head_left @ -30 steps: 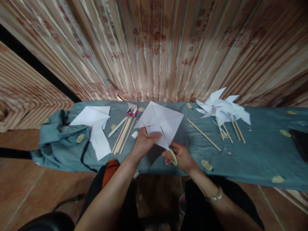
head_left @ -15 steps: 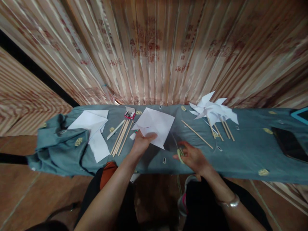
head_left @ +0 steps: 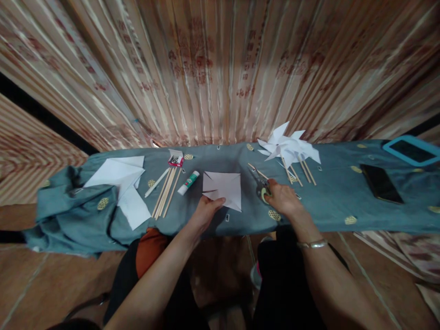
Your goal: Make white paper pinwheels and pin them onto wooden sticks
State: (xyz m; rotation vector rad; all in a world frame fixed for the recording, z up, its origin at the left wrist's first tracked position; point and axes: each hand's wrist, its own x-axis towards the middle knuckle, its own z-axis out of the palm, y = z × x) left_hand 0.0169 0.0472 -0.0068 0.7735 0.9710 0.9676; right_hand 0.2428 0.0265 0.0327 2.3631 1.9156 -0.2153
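Observation:
My left hand (head_left: 208, 210) pinches the near edge of a square white sheet of paper (head_left: 225, 184), with the thumb on top. Slits run inward from the paper's corners. To the right, my right hand (head_left: 281, 196) grips scissors (head_left: 264, 189) with yellow-green handles, their blades pointing away over the cloth. A single wooden stick (head_left: 257, 171) lies just beyond the scissors. Left of the paper rests a glue stick (head_left: 189, 183) with a green and white body.
Several wooden sticks (head_left: 167, 192), a pale pencil-like stick (head_left: 157, 182) and a small open red box (head_left: 176, 159) lie left. White paper sheets (head_left: 132, 206) are farther left. Paper pinwheels (head_left: 288, 145) lie at the back right, near a dark phone (head_left: 381, 183) and blue-framed tablet (head_left: 410, 150).
The paper has come down nearer the table and turned squarer to me, uncovering the glue stick. My right hand has moved slightly away from me with the scissors. The view has shifted right.

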